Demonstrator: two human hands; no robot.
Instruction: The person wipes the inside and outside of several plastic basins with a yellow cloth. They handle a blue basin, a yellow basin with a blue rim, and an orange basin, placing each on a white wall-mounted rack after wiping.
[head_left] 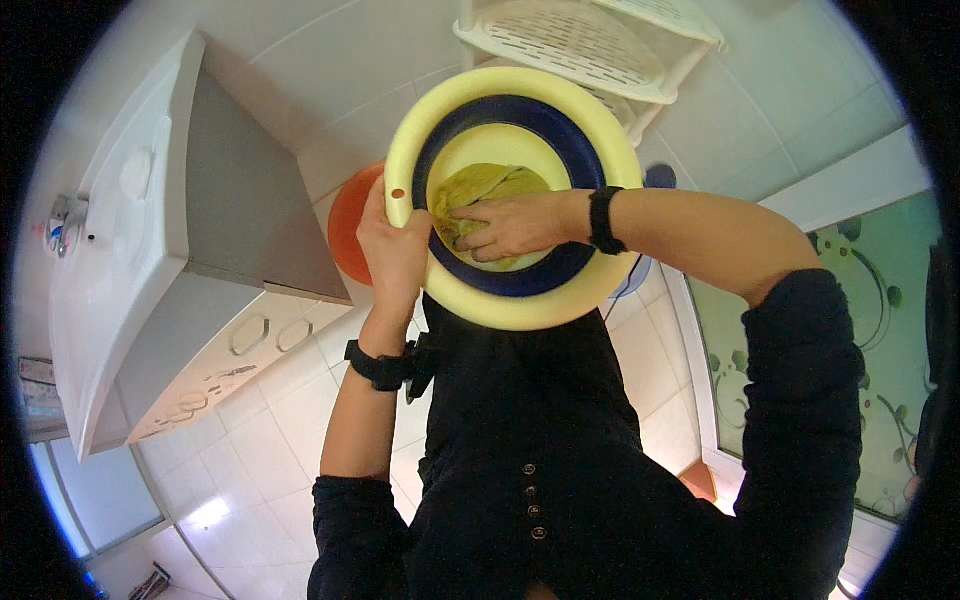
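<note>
A round basin [450, 103], pale yellow with a dark blue ring inside, is held up in front of my body. My left hand [394, 250] grips its left rim beside a small hole, thumb on top and the other fingers hidden beneath. Inside, a crumpled yellow-green cloth [492, 180] lies on the bottom. My right hand [522, 222] reaches in from the right and presses on this cloth, fingers bent into its folds. The fingertips are partly lost in the fabric.
A white washbasin [140, 240] with a tap [65, 222] stands at the left over a grey-sided cabinet [240, 180]. Behind my left hand is an orange-red tub [352, 225]. A white slatted rack [560, 45] stands beyond the basin. A patterned green glass panel [860, 370] is at the right.
</note>
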